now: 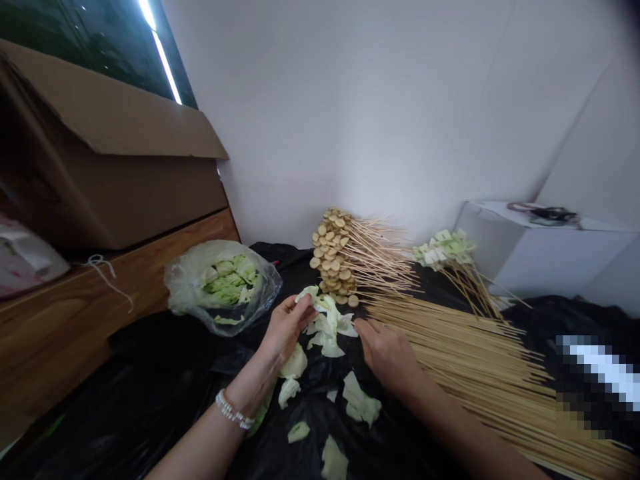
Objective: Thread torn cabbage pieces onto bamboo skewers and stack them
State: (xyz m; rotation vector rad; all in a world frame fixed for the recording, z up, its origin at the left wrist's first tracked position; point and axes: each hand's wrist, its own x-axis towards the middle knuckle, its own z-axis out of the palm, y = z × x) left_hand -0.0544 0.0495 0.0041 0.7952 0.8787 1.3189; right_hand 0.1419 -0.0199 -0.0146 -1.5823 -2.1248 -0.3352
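Observation:
Between thumb and fingers, my left hand pinches a pale cabbage piece. My right hand is closed, its fingertips beside a bunch of cabbage leaves between the hands. It seems to grip a thin bamboo skewer, mostly hidden by the leaves and fingers. Loose pieces lie on the black plastic sheet below, among them a large torn leaf and a small piece. To the right of my right hand spreads a layer of bare bamboo skewers.
A clear plastic bag of cut cabbage stands at the left. Behind my hands are stacked skewers of round pale slices; further right lie cabbage skewers. A cardboard box and a white box flank the workspace, with a wall behind.

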